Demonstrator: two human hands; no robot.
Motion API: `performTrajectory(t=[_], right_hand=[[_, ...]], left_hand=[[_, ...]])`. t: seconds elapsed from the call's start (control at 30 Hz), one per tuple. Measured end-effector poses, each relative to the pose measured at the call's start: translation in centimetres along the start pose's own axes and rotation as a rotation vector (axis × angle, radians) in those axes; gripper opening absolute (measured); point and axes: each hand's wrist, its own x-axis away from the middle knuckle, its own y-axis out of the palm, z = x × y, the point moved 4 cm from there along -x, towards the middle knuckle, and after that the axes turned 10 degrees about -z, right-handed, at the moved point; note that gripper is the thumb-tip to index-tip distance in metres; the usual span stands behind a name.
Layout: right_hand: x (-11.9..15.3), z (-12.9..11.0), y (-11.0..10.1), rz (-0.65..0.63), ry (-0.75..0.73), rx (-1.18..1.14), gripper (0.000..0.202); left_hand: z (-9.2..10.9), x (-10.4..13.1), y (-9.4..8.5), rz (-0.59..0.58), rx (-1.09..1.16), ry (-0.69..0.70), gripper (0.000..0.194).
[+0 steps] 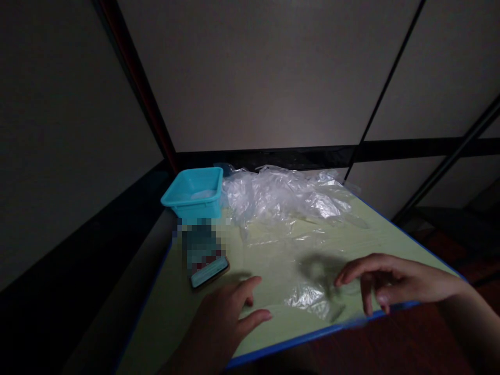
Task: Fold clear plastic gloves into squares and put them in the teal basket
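Observation:
A clear plastic bag [308, 299] lies flattened on the pale green table, its near end at the blue front edge. My left hand [230, 317] hovers to its left, thumb and index finger apart, with nothing between them. Over the bag's right side is my right hand [394, 281], fingers loosely curved and spread, holding nothing that I can see. Beyond my left hand rests a phone [210, 272], its far part blurred out by pixels. Crumpled clear plastic bags [281, 192] are heaped at the back of the table.
A turquoise plastic basket [195, 200] stands at the back left corner, with something pale inside. The table [156, 328] has a blue edge and sits against wall or cabinet panels [265, 78] behind and to the left. Dark reddish floor [351, 349] shows below the front edge.

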Motion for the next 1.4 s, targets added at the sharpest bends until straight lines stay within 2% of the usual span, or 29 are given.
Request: performTrajectory(t=[0.07,0.13,0.2,0.23,0.33,0.43,0.6,0.67,0.77,0.83,0.93,1.0,1.17,1.4], right_hand=[[-0.6,-1.1,-1.1,0.101,-0.027,0.140,0.032],[-1.9,-1.8,-2.1,0.284,-0.057,0.303,0.028],[-3.5,-1.7,-2.9,0.462,-0.031,0.487,0.029],[-4.4,-1.5,-3.1,0.510,-0.018,0.587,0.031],[-6.6,-0.5,-3.0,0.466,-0.020,0.785,0.038],[-7.5,0.4,-3.5,0.390,-0.041,0.861,0.038],[-8.2,1.7,-5.9,0.421,-0.101,0.972,0.033],[-8.5,2.4,-6.7,0.444,-0.121,0.977,0.032],[-8.8,3.2,-7.0,0.463,-0.147,0.986,0.032],[-8.8,3.4,-6.7,0.471,-0.156,0.998,0.032],[-8.8,3.6,-6.3,0.480,-0.159,1.025,0.030],[-8.8,3.6,-6.1,0.470,-0.164,1.045,0.029],[-8.9,3.4,-5.9,0.450,-0.179,1.060,0.032],[-9.1,3.2,-5.7,0.464,-0.187,1.058,0.033]], left_hand=[[0.7,-0.3,-0.5,0.070,-0.020,0.064,0.029],[1.3,-0.9,-0.4,0.132,-0.074,0.149,0.028],[1.7,-1.6,0.3,0.133,-0.144,0.230,0.038],[1.7,-1.9,0.8,0.120,-0.178,0.263,0.046],[1.5,-2.3,2.4,0.036,-0.253,0.347,0.063],[1.2,-1.7,3.1,-0.036,-0.258,0.384,0.068],[1.9,-1.0,1.8,-0.028,-0.215,0.343,0.061],[2.8,-1.8,0.9,-0.007,-0.220,0.364,0.054],[4.5,-4.4,0.2,0.032,-0.262,0.424,0.045],[5.3,-6.8,0.0,0.103,-0.288,0.371,0.038],[5.8,-10.0,0.6,0.165,-0.275,0.297,0.024],[5.9,-11.4,1.3,0.196,-0.263,0.272,0.022],[5.4,-12.2,2.6,0.220,-0.264,0.299,0.033],[5.4,-11.7,3.1,0.181,-0.317,0.327,0.042]])
